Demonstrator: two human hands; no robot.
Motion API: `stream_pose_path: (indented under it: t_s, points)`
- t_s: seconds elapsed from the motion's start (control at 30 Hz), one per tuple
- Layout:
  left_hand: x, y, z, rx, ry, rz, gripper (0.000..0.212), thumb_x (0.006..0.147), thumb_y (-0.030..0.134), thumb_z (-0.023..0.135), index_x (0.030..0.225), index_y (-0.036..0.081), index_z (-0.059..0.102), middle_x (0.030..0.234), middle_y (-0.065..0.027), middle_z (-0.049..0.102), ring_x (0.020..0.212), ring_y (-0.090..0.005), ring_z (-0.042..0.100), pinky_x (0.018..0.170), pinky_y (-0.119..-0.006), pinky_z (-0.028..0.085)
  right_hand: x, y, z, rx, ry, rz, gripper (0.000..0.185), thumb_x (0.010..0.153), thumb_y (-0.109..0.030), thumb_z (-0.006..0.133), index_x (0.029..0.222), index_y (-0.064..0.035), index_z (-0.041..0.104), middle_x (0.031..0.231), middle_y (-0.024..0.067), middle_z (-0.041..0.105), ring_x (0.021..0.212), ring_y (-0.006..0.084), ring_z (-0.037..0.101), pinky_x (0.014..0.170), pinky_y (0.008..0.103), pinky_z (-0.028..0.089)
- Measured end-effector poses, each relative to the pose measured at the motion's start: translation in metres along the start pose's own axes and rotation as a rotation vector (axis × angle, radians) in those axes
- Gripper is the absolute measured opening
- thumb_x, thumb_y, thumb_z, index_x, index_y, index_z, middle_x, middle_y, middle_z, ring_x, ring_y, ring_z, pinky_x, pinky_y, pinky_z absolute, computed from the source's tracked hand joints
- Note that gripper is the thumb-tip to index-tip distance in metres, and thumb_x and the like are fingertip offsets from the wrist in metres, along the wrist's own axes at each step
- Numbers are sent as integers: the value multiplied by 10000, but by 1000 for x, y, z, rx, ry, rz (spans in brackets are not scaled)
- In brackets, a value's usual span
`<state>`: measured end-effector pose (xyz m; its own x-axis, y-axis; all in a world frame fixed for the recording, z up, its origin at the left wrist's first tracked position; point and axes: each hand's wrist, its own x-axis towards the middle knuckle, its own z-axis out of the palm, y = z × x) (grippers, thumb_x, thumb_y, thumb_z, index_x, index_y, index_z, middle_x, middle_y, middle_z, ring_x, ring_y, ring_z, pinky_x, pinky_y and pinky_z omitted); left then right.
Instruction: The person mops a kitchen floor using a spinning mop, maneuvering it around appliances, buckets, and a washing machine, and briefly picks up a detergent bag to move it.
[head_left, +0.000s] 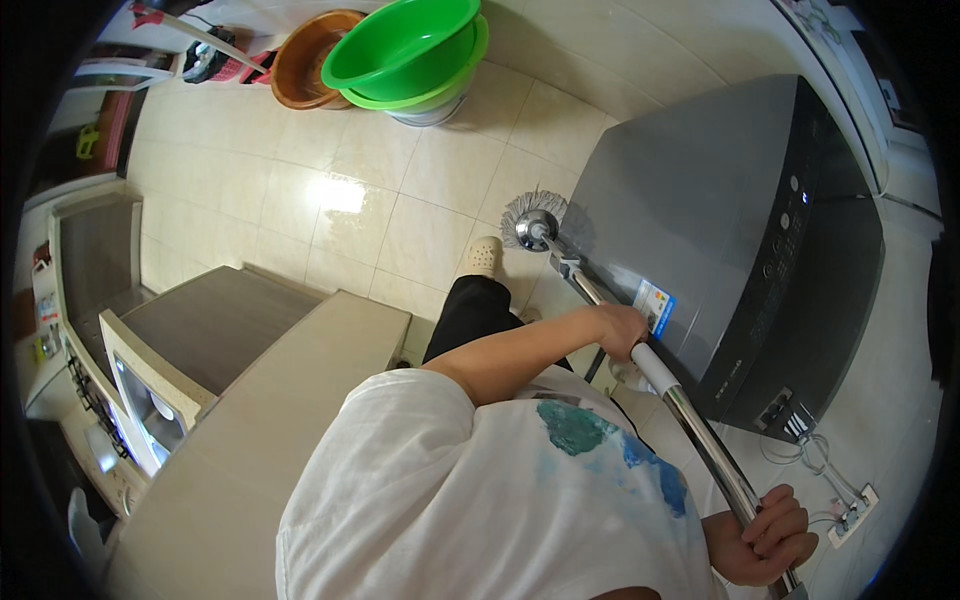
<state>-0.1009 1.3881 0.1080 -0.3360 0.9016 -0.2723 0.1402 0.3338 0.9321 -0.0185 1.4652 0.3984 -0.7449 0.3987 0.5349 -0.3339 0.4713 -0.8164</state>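
Observation:
A spin mop's steel pole (694, 427) runs diagonally across the right of the view. My left hand (624, 331) is closed around it near a white sleeve on the pole. Lower down, my right hand (763, 536) grips the pole close to its end. The round mop head (534, 217), with grey-white strands and a metal disc, rests on the tiled floor (442, 165). It lies against the lower edge of a dark grey appliance (682, 187), apparently a washing machine. My beige clog (484, 256) stands just left of the mop head.
Green basins (405, 45) stand stacked on a bucket beside a brown tub (304, 64) at the far wall. A beige cabinet or counter (300, 420) borders the left. Cords run from the appliance to a wall socket strip (853, 516) at the lower right.

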Motion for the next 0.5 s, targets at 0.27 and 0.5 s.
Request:
stream_pose_path:
  t_s: [0.27, 0.5]
  points:
    - [-4, -10, 52, -115, 371, 138, 199, 601, 189, 704, 689, 39, 607, 705, -155, 599, 715, -341, 594, 605, -404, 453, -20, 4, -51, 73, -288, 11, 335, 912, -285, 421, 630, -142, 310, 503, -16, 289, 423, 66, 307, 539, 261, 329]
    - [-21, 9, 91, -83, 438, 70, 156, 594, 145, 679, 642, 47, 567, 667, -145, 580, 677, -342, 573, 590, -402, 434, -39, 1, -93, 246, -557, -23, 253, 874, -258, 529, 715, -131, 380, 521, -9, 410, 428, 98, 418, 537, 284, 423]
